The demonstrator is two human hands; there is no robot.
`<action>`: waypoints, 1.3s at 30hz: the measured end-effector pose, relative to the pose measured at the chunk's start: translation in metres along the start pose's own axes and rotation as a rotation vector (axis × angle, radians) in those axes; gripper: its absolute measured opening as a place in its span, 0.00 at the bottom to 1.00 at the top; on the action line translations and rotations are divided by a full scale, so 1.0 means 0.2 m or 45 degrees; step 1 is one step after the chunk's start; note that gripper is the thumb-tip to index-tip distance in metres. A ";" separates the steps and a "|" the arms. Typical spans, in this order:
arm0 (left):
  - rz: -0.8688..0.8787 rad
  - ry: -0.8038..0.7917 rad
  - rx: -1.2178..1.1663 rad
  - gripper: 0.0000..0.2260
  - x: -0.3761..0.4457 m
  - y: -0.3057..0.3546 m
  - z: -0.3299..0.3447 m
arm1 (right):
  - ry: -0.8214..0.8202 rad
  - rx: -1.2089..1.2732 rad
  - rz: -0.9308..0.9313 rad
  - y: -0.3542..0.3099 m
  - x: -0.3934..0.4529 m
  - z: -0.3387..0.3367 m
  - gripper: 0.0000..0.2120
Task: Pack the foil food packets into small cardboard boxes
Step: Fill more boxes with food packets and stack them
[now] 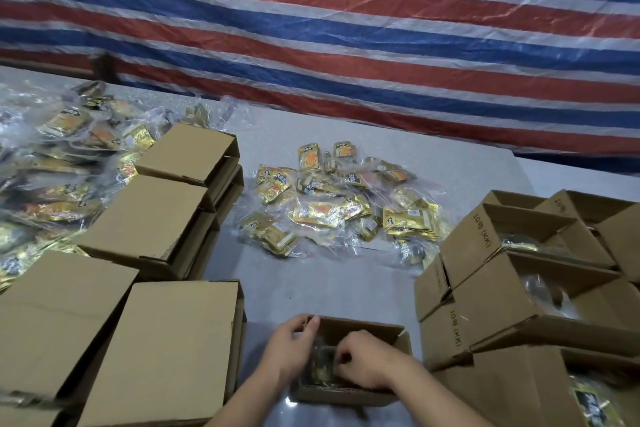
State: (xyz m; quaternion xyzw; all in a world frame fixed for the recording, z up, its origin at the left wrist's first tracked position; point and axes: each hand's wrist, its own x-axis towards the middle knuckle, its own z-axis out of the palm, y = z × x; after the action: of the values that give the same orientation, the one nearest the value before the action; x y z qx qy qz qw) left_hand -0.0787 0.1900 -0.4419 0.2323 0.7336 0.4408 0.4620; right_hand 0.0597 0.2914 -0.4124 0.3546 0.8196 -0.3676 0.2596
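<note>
Below, 2 hands work 1 open box (349, 388): the left hand (289, 345) curls over its rim, the right hand (362, 362) pinches a bagged foil packet (320, 369) inside; a careless push might crumple the bag or tip the box.

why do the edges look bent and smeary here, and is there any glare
Head view: the wide-angle lens bows the striped tarp and splays the closed boxes; the packet heap at far left is smeared. Glare glints off the central foil packets. Light is dim, and the open box under both hands is shadowed inside.
</note>
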 end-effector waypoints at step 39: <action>0.315 -0.012 2.114 0.20 0.83 0.52 -0.31 | 0.659 0.268 0.201 0.17 -0.14 -0.24 0.15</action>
State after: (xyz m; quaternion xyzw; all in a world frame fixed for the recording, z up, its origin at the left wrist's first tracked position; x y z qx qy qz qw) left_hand -0.2180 0.3395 -0.4187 0.5776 0.7870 -0.1960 0.0923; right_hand 0.0951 0.3341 -0.3780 0.5244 0.7857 -0.3267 0.0314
